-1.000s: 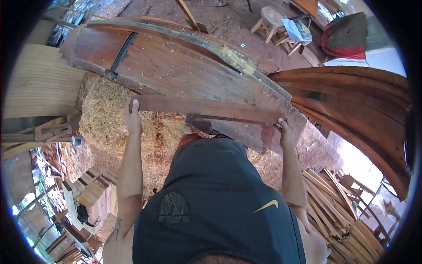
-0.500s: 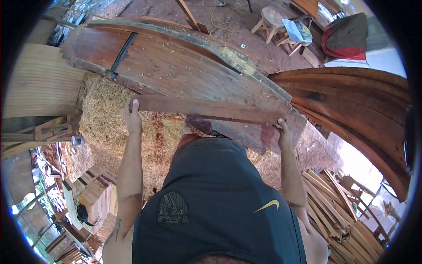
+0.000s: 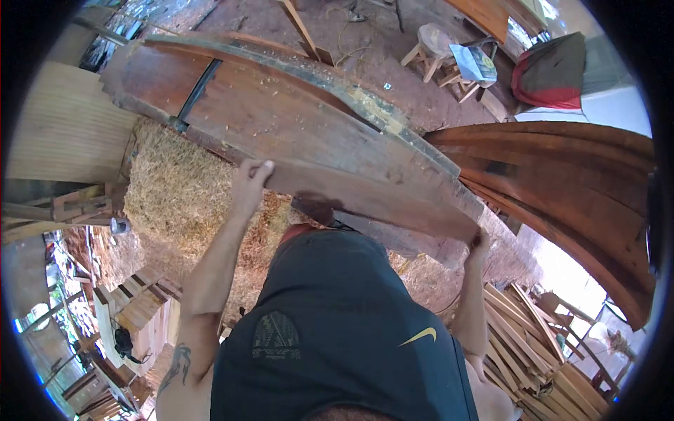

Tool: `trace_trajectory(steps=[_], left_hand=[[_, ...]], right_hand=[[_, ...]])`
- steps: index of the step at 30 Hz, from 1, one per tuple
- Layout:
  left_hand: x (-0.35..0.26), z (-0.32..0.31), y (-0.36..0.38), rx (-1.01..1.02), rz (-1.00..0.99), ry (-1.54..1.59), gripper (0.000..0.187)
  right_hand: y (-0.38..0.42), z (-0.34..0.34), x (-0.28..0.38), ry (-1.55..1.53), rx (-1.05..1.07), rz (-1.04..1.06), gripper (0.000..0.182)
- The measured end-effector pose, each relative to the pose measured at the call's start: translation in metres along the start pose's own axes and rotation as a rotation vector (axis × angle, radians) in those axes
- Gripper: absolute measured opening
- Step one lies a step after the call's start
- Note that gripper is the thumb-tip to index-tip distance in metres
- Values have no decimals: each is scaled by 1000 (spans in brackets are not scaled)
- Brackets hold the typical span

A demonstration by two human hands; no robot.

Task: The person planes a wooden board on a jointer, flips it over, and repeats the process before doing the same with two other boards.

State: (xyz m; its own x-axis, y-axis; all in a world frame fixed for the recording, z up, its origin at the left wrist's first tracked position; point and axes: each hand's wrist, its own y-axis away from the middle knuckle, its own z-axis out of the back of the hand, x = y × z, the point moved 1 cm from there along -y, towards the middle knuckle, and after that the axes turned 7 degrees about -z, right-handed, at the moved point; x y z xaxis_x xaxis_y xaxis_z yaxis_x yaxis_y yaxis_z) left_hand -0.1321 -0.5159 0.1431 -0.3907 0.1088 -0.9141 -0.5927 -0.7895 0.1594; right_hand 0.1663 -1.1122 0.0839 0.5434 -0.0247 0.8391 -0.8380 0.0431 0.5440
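A long reddish-brown wooden board lies slanted across the front of my body, its right end lower than its left. My left hand grips its left end, thumb on top. At the other end my right hand is closed round the board's corner, its fingers partly hidden. Just beyond the board is a big worn wooden workbench with a curved far edge and scattered chips on top. The board overlaps the bench's near edge; whether the two touch I cannot tell.
Wood shavings cover the floor at left. Stacked wood blocks stand lower left, and loose wooden strips lie lower right. Large curved planks reach out at right. A round stool stands beyond the bench.
The board has shifted right and tilted, its right end now lower and its face turned more upward. My left hand has moved right; my right hand has moved right and down.
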Motion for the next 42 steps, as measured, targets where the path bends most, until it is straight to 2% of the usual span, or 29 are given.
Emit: trace_trajectory(steps=[2,3,4,6,7,9,11,13,15,17,18,21,24,27,30,33,37,38,41,42], left_hand=[[4,-32,15,148,51,115,39],[-7,-45,23,211,70,33,40],[-17,-57,32,272,89,-52,41],[33,-99,42,341,-216,97,50],[31,-109,43,418,-165,8,54],[24,-124,44,553,-55,-166,66],[13,-125,38,633,-82,-311,77],[26,-129,30,602,-43,-249,81],[77,-139,18,472,36,21,79],[59,-136,-6,350,-9,54,79],[51,-135,-15,286,-31,72,79],[30,-157,-30,101,-389,-630,82],[19,-208,-30,229,-379,-597,85],[-11,-244,-41,314,-93,-620,89],[-3,-254,-70,187,-49,-831,93],[4,-240,-107,79,26,-878,92],[25,-209,-163,-32,90,-914,87],[30,-200,-176,-62,89,-934,86],[45,-168,-213,-158,71,-979,82],[46,-156,-224,-187,62,-992,81]], right_hand=[[-2,66,-21,-92,-78,-41,36],[5,88,-27,-122,-131,-71,33],[7,122,-45,-24,-189,-90,27],[29,168,-73,57,-295,-152,20],[42,176,-83,42,-339,-194,20],[59,174,-97,249,-390,-247,29],[56,171,-110,203,-315,-316,28],[46,160,-115,127,-234,-367,27],[41,141,-121,79,-115,-406,26],[26,112,-119,70,54,-411,26],[20,93,-125,239,-242,-455,26],[5,45,-115,288,-51,-466,31],[-15,-20,-99,320,-159,-474,38],[-48,-56,-83,591,95,-427,46],[-59,-109,-62,808,149,-424,48],[-74,-148,-69,802,357,-390,53],[-51,-221,-62,739,468,-454,56],[-78,-220,-95,873,467,-390,55],[-58,-286,-81,840,553,-324,53],[-64,-300,-80,1109,605,-149,51]])
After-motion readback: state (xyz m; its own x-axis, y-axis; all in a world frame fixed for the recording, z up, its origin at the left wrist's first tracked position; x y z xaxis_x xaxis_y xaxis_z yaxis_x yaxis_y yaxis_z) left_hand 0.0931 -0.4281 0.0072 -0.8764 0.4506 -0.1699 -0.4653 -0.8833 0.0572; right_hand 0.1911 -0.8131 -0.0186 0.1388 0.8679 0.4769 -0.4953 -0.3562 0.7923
